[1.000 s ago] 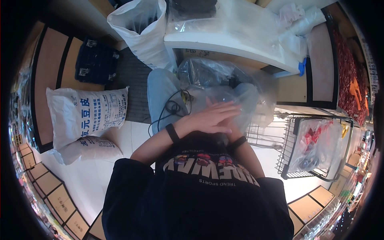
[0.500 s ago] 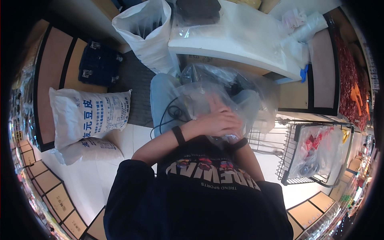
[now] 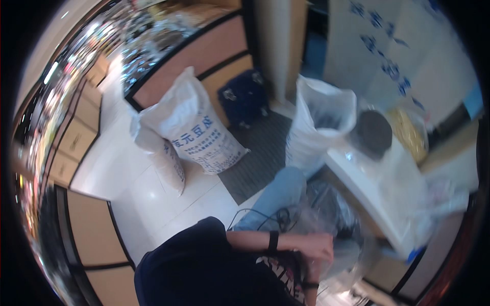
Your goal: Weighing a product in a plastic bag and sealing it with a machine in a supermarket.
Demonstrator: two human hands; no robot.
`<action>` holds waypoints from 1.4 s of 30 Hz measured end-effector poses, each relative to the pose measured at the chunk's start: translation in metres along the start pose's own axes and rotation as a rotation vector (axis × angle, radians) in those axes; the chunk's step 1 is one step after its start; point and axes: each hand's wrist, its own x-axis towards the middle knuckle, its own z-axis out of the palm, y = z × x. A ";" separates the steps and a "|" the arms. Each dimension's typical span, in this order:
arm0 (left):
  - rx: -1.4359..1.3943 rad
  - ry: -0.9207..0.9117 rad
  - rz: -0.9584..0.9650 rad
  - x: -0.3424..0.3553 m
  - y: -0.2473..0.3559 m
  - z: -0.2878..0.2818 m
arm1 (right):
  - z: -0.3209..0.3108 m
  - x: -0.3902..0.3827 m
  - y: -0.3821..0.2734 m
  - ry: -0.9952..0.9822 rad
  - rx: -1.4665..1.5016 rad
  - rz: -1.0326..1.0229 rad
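My left hand [image 3: 317, 247], with a black band on its wrist, lies across my right hand over my lap. Its fingers look curled in, but blur hides what is in them. Most of my right hand [image 3: 312, 268] is covered by the left one; its wrist carries a black band too, and its fingers do not show. Crumpled clear plastic bag film [image 3: 352, 252] spreads beside both hands and over my knees. A dark, plastic-wrapped bundle [image 3: 326, 201] sits just beyond, below the table's edge. Near my left forearm loops a thin black cable [image 3: 282, 218].
A white table [image 3: 357, 188] stands right, bearing a dark rounded object [image 3: 375, 133], a yellow package [image 3: 411, 135] and clear film. Beyond my knee an open white sack [image 3: 302, 145] stands upright. Leftward are a printed sack [image 3: 196, 127], another sack [image 3: 158, 153], a navy wheeled case [image 3: 245, 99] and a grey mat [image 3: 260, 155].
The view has swung to the left, so the sacks and mat now fill the middle and the wire cart has left the picture. My left fingers have gone from extended to curled.
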 end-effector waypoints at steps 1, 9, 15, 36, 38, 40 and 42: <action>-0.080 0.044 -0.070 -0.006 0.002 0.002 | 0.000 0.001 0.000 -0.022 0.015 -0.004; 0.038 0.110 0.051 0.020 0.019 -0.032 | -0.001 0.032 -0.005 -0.060 0.026 -0.051; 0.098 0.105 0.001 0.016 0.030 -0.055 | -0.002 0.038 -0.003 -0.044 0.018 -0.047; 0.245 0.136 -0.012 0.044 0.051 -0.083 | 0.018 0.096 -0.012 0.287 0.233 -0.240; 0.207 0.072 -0.020 0.043 0.038 -0.082 | 0.015 0.087 -0.003 0.483 0.054 -0.356; 0.188 0.038 -0.060 0.049 0.036 -0.081 | -0.021 0.077 -0.021 -0.111 0.525 0.029; 0.209 0.045 -0.053 0.050 0.039 -0.076 | -0.051 0.069 -0.048 -0.076 0.386 0.052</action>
